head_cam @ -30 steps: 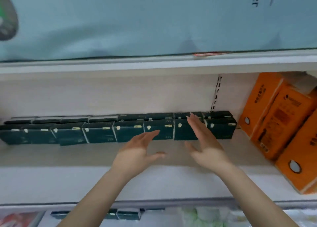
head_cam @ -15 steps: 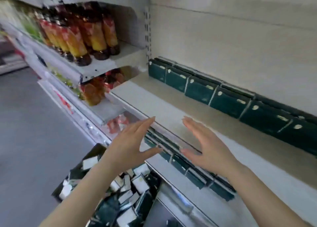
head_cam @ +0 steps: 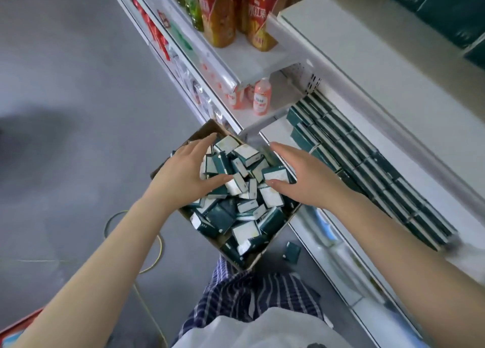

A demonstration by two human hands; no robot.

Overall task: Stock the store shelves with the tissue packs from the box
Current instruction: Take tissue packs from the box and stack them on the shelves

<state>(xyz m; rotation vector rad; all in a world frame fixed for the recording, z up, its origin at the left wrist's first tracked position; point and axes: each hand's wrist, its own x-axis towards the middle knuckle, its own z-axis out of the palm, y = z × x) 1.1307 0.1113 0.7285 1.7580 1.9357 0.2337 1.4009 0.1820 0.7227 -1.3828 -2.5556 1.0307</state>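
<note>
Tissue packs [head_cam: 248, 157], small dark-green and white wrapped blocks, lie jumbled in the brown cardboard box [head_cam: 202, 132] on the grey floor [head_cam: 78, 111] beside the white shelf [head_cam: 275, 135]. My left hand [head_cam: 183, 175] and right hand [head_cam: 304, 179] are spread over the heap, gripping nothing. Judged light, squashy, somewhat slick; best gathered by pressing several between both palms.

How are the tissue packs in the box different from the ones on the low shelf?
The packs in the box lie jumbled, tilted every way; the packs on the shelf stand in straight rows. The box packs show many white faces; the shelf packs show mostly dark green. Both look like the same small packs.
</note>
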